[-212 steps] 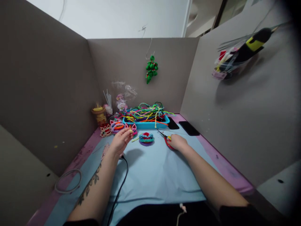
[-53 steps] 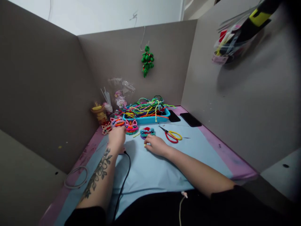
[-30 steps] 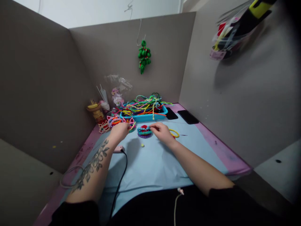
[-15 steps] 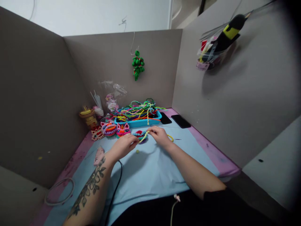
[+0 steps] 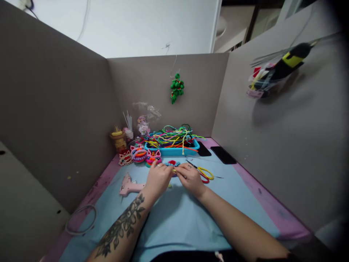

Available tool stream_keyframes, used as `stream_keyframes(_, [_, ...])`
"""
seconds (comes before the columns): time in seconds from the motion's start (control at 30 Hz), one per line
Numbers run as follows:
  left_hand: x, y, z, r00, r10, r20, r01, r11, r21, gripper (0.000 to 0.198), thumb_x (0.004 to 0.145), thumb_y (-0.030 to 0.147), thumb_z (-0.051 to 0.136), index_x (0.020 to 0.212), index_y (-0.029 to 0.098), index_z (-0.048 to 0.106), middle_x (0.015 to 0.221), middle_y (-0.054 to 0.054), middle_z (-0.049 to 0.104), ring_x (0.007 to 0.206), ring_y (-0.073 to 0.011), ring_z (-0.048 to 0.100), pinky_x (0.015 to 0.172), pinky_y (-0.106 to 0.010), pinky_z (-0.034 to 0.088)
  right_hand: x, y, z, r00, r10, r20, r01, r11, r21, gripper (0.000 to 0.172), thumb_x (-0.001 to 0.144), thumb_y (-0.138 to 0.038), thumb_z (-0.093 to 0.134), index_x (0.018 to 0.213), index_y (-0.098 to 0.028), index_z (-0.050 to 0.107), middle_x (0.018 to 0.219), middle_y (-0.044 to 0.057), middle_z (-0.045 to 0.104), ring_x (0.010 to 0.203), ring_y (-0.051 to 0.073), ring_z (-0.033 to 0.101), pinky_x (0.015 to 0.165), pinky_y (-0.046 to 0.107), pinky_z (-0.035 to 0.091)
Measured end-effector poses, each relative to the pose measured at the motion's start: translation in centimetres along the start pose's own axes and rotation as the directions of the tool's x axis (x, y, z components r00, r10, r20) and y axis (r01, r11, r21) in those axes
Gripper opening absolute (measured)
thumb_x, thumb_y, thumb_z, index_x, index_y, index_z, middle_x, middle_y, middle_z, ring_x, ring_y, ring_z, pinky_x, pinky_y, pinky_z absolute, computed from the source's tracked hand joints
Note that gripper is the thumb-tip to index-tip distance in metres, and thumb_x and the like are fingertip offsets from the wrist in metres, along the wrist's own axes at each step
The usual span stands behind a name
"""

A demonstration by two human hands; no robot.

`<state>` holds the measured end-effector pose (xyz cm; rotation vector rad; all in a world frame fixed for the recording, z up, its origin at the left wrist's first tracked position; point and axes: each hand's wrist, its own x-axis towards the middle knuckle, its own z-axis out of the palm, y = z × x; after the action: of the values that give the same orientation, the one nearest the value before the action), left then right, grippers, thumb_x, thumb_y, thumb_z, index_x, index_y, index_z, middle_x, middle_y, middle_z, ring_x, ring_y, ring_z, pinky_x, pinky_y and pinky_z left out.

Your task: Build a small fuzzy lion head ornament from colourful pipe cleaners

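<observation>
My left hand (image 5: 159, 180) and my right hand (image 5: 191, 179) meet over the table, thumbs and fingers pinched close together. Between them both grip a pale yellow pipe cleaner (image 5: 174, 170); only a short piece shows, the rest hidden by the fingers. Just behind the fingertips lies a blue, red and purple fuzzy piece (image 5: 172, 163), partly covered. A small yellow-green bit (image 5: 169, 185) rests on the cloth below the hands. Scissors with yellow and red handles (image 5: 206, 173) lie right beside my right hand. Left of my left hand is a pink glue gun (image 5: 129, 187).
A blue tray (image 5: 169, 151) heaped with coloured pipe cleaners (image 5: 174, 138) stands at the back. Several fuzzy animal heads (image 5: 139, 154) sit to its left. Two dark phones (image 5: 223, 155) lie to its right. Grey partitions (image 5: 163, 83) enclose the table; a pouch of tools (image 5: 263, 82) hangs right.
My hands have come together, so the pipe cleaner stretched between them now shows only a short piece. The view has shifted, bringing the scissors and whole glue gun into sight.
</observation>
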<state>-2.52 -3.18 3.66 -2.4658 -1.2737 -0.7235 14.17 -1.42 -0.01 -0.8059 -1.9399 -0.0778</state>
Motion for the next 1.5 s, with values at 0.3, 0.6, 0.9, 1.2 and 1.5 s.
stream_keyframes(0.3, [-0.4,-0.6,1.0,0.999,-0.038,0.026,0.038,0.999,0.021,0.025,0.088,0.024,0.041,0.074,0.019,0.061,0.069,-0.006,0.064,0.068,-0.0174,0.059,0.062,-0.027,0.040,0.2,0.5,0.1,0.995,0.102,0.022,-0.103,0.992,0.076,0.011,0.084,-0.017,0.051,0.088,-0.020,0.061,0.082,0.005,0.062,0.081,0.019,0.057,0.074,0.034,0.047])
stream_keyframes(0.6, [1.3,-0.1,0.2,0.982,0.032,0.184,-0.016,0.996,-0.089,0.019,0.084,0.020,0.045,0.074,0.018,0.061,0.069,-0.006,0.063,0.068,-0.0167,0.058,0.063,-0.027,0.044,1.0,0.6,-1.9,0.943,0.184,0.279,-0.192,0.981,0.003,0.009,0.078,-0.013,0.054,0.075,-0.021,0.057,0.082,0.004,0.055,0.081,0.018,0.053,0.072,0.032,0.045])
stream_keyframes(0.9, [9.0,-2.6,0.5,0.914,0.218,0.341,0.015,0.824,-0.566,0.021,0.084,0.020,0.047,0.085,0.019,0.068,0.077,-0.004,0.066,0.076,-0.0158,0.060,0.069,-0.025,0.046,2.7,3.4,-3.8,0.988,0.154,-0.033,-0.157,0.966,-0.206,0.013,0.077,-0.013,0.055,0.078,-0.023,0.062,0.078,0.004,0.056,0.075,0.017,0.055,0.069,0.032,0.047])
stream_keyframes(1.2, [13.1,-1.6,3.9,0.924,0.141,0.357,0.280,0.389,-0.878,0.019,0.080,0.028,0.057,0.089,0.017,0.070,0.090,-0.005,0.071,0.084,-0.0174,0.064,0.078,-0.028,0.049,3.3,3.8,-6.6,0.962,0.146,-0.232,-0.198,0.956,-0.219,0.022,0.074,-0.009,0.061,0.090,-0.025,0.064,0.076,0.003,0.057,0.068,0.015,0.055,0.061,0.029,0.049])
stream_keyframes(1.5, [9.9,0.1,1.3,0.934,-0.014,0.358,0.329,0.433,-0.839,0.021,0.082,0.033,0.054,0.081,0.015,0.064,0.075,-0.004,0.067,0.070,-0.0139,0.061,0.066,-0.024,0.048,3.9,2.6,-6.8,0.962,0.257,-0.087,-0.248,0.963,0.103,0.006,0.080,-0.021,0.059,0.082,-0.022,0.065,0.082,0.004,0.060,0.079,0.015,0.058,0.072,0.030,0.049])
